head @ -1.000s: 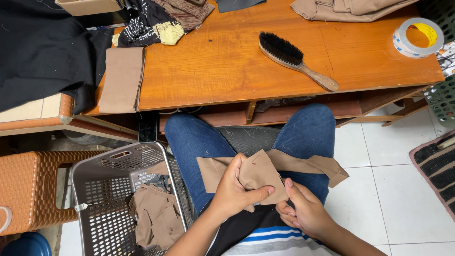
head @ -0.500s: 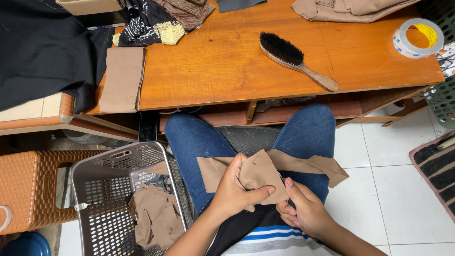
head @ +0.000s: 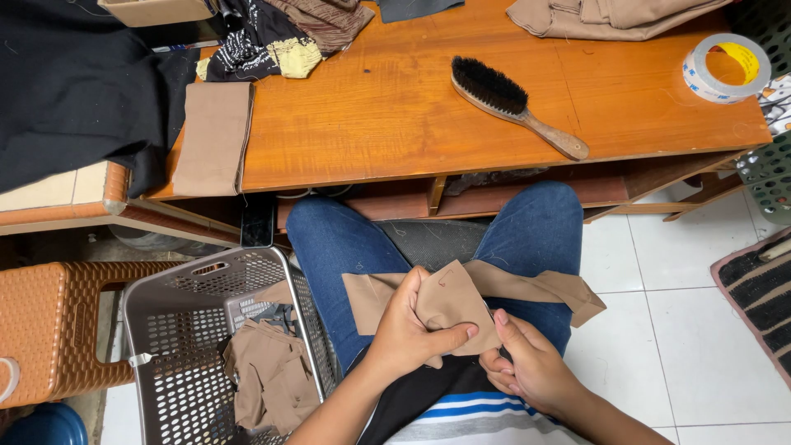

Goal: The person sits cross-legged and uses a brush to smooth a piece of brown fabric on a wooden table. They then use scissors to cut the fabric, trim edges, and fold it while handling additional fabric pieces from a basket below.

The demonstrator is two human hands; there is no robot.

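I sit with blue-jeaned legs under a wooden table (head: 395,124). A tan piece of cloth (head: 449,297) lies across my lap, its ends trailing over both thighs. My left hand (head: 408,330) grips its bunched middle, thumb pressed along the lower edge. My right hand (head: 527,363) pinches the same cloth from below, just right of the left hand. On the table above lies a black-bristled wooden brush (head: 515,103), far from both hands.
A grey perforated basket (head: 189,330) with more tan cloth stands at my left knee, beside a brown woven stool (head: 58,330). A folded tan strip (head: 212,136), black fabric (head: 74,91), a tape roll (head: 725,66) and beige garments (head: 610,16) lie on the table.
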